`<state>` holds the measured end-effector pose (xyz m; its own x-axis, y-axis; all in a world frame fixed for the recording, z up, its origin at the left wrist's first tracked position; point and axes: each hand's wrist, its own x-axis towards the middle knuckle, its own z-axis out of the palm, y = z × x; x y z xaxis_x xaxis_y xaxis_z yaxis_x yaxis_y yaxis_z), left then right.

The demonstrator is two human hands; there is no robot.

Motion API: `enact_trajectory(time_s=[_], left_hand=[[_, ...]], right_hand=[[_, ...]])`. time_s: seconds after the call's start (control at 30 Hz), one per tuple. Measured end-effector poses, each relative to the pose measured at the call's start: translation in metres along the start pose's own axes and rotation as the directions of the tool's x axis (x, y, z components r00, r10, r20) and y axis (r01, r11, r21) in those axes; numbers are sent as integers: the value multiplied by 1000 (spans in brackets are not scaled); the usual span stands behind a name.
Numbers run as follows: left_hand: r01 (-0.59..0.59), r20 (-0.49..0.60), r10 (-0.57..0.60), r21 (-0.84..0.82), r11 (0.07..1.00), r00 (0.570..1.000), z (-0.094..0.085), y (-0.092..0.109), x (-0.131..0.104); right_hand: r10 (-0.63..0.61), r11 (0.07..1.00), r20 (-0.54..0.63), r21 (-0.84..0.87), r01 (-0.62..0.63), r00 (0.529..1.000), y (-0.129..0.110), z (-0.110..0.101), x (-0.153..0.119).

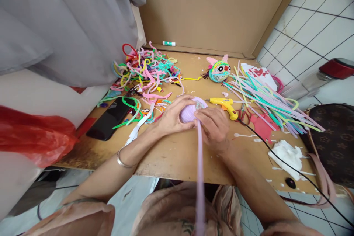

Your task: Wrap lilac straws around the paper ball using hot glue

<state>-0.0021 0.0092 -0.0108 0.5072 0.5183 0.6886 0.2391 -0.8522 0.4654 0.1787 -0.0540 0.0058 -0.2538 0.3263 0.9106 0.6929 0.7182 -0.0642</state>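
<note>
My left hand (178, 116) wraps round a rounded form (188, 113) covered in coils of lilac pipe cleaner. Part of its upper right side shows a clear, shiny surface with no coil on it. Fingers of my right hand (214, 125) pinch the lilac pipe cleaner (199, 155) against the form's right edge. The loose length of it hangs straight down toward my lap. Just right of the form lies a yellow hot glue gun (225, 106), its nozzle toward the form.
A tangle of colourful pipe cleaners (149, 70) and a black phone (108, 120) lie left. Right are a decorated ball with pink ears (219, 70), long pipe cleaners (272, 99), scissors (243, 115), crumpled tissue (287, 158) and a black cord (276, 156). A glue stick (169, 43) is at the back.
</note>
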Motion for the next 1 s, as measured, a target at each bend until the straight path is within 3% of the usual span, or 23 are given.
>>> enact_trajectory(time_s=[0.1, 0.2, 0.43, 0.63, 1.0], left_hand=[[32, 20, -32, 4, 999, 999, -1, 0, 0], [55, 23, -55, 2, 998, 998, -2, -2, 0], [25, 17, -25, -18, 1000, 1000, -3, -4, 0], [28, 2, -28, -28, 999, 1000, -4, -4, 0], [50, 13, -49, -34, 998, 999, -3, -6, -1]], right_hand=[[119, 989, -57, 98, -113, 991, 0, -2, 2], [276, 943, -4, 192, -270, 961, 0, -6, 6], [556, 775, 97, 299, -557, 825, 7, -5, 6], [619, 685, 178, 354, -637, 765, 11, -3, 4], [564, 736, 201, 318, -598, 801, 12, -3, 3]])
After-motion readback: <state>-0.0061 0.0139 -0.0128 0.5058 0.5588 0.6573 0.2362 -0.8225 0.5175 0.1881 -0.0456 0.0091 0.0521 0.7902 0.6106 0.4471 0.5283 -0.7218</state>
